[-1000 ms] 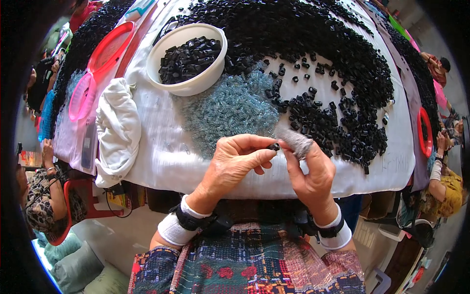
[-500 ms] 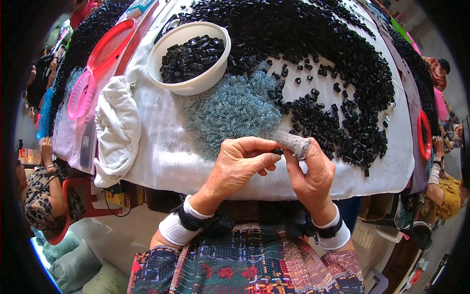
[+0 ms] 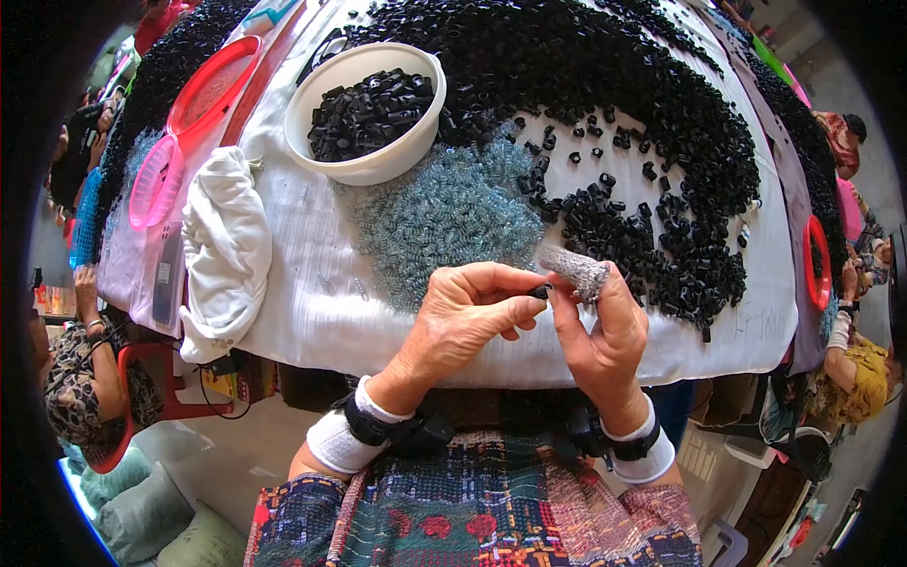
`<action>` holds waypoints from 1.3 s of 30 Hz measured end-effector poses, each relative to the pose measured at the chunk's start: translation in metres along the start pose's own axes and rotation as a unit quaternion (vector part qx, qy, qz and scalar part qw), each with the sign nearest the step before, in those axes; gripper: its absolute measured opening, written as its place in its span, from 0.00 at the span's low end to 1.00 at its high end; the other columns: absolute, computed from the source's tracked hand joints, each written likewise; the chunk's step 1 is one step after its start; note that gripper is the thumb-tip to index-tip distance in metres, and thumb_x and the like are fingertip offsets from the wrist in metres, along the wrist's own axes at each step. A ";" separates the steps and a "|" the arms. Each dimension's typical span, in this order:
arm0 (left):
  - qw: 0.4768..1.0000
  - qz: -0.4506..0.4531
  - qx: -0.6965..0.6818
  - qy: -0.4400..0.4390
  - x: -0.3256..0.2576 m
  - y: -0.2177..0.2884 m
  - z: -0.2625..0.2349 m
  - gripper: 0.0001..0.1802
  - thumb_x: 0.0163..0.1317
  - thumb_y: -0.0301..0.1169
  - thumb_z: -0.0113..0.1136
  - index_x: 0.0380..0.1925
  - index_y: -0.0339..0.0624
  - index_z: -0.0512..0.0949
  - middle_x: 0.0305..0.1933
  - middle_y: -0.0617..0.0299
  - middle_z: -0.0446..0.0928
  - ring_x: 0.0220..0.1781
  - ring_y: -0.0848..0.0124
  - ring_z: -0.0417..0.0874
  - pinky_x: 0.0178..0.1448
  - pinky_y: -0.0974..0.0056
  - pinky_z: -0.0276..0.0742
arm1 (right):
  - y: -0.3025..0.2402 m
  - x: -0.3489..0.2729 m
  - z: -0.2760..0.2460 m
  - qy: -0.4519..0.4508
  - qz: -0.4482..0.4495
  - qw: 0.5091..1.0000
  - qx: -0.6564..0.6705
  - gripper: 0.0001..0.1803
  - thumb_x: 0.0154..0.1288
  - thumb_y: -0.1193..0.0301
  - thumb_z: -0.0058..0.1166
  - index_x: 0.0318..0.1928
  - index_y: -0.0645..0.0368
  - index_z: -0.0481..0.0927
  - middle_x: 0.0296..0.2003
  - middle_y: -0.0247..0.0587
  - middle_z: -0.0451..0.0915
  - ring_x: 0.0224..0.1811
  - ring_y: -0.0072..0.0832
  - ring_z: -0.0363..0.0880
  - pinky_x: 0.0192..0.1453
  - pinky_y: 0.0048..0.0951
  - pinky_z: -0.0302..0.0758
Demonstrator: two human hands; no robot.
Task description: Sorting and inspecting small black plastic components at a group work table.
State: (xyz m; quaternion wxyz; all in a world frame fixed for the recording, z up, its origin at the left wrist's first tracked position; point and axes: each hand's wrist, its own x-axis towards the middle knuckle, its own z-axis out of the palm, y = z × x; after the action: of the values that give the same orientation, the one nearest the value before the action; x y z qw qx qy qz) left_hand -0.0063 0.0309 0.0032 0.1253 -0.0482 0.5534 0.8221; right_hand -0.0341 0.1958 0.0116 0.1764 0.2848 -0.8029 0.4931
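Observation:
Near the table's front edge, my left hand (image 3: 470, 307) pinches a small black plastic part (image 3: 541, 291) between thumb and fingertips. From the other side my right hand (image 3: 605, 331) meets it, thumb and fingers closed at the same part. A grey knitted finger cover (image 3: 574, 271) sits on one finger of my right hand. Just beyond my hands lies a heap of small bluish metal springs (image 3: 444, 222). Loose black plastic parts (image 3: 652, 227) are scattered to the right of the springs. Whether a spring is between my fingers is too small to tell.
A white bowl (image 3: 430, 142) of black parts stands behind the springs. A big black pile (image 3: 557, 57) covers the far table. To the left lie a bunched white cloth (image 3: 225, 246), a pink basket (image 3: 156, 184) and a red tray (image 3: 215, 87). Other people sit at both sides.
The black part shows a little more between my fingertips, and my gloved finger has shifted slightly right. Otherwise both hands keep nearly the same place.

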 end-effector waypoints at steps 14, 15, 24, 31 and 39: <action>1.000 -0.001 -0.012 0.000 -0.001 -0.004 -0.003 0.13 0.57 0.26 0.65 0.42 0.34 0.80 0.31 0.60 0.82 0.30 0.79 0.80 0.33 0.75 0.77 | -0.004 -0.003 0.002 -0.005 0.012 1.000 -0.028 0.13 0.52 0.84 0.59 0.40 0.63 0.80 0.31 0.45 0.79 0.29 0.35 0.79 0.35 0.28 0.75; 1.000 -0.003 -0.015 -0.004 -0.001 -0.004 -0.003 0.13 0.57 0.26 0.65 0.42 0.35 0.80 0.31 0.60 0.82 0.30 0.79 0.80 0.33 0.75 0.77 | -0.003 -0.004 0.003 0.012 0.038 0.999 -0.018 0.13 0.52 0.84 0.59 0.40 0.63 0.80 0.31 0.45 0.80 0.30 0.33 0.80 0.36 0.27 0.75; 1.000 0.013 -0.025 0.010 -0.002 -0.002 0.001 0.12 0.57 0.26 0.65 0.41 0.34 0.80 0.31 0.60 0.81 0.30 0.78 0.80 0.33 0.75 0.77 | -0.005 -0.009 0.008 0.049 0.115 0.990 0.068 0.12 0.55 0.82 0.59 0.41 0.63 0.80 0.33 0.40 0.82 0.32 0.24 0.81 0.37 0.23 0.75; 1.000 0.018 -0.012 0.017 -0.002 -0.001 0.003 0.12 0.56 0.25 0.65 0.40 0.34 0.80 0.31 0.60 0.81 0.30 0.79 0.80 0.33 0.74 0.77 | -0.004 -0.010 0.008 0.071 0.106 0.991 0.040 0.12 0.54 0.83 0.59 0.40 0.63 0.80 0.31 0.43 0.81 0.30 0.30 0.81 0.36 0.25 0.75; 1.000 0.011 -0.026 0.010 -0.002 -0.001 0.001 0.12 0.56 0.25 0.65 0.40 0.33 0.79 0.32 0.60 0.82 0.32 0.78 0.82 0.33 0.75 0.77 | -0.006 -0.010 0.002 0.029 0.070 0.997 0.012 0.12 0.54 0.84 0.58 0.41 0.65 0.79 0.33 0.45 0.81 0.33 0.31 0.82 0.36 0.27 0.76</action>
State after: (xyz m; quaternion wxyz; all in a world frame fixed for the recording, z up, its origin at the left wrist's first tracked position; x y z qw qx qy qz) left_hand -0.0036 0.0320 0.0031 0.1094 -0.0538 0.5333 0.8371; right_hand -0.0232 0.1945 0.0090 0.1615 0.2157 -0.8092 0.5220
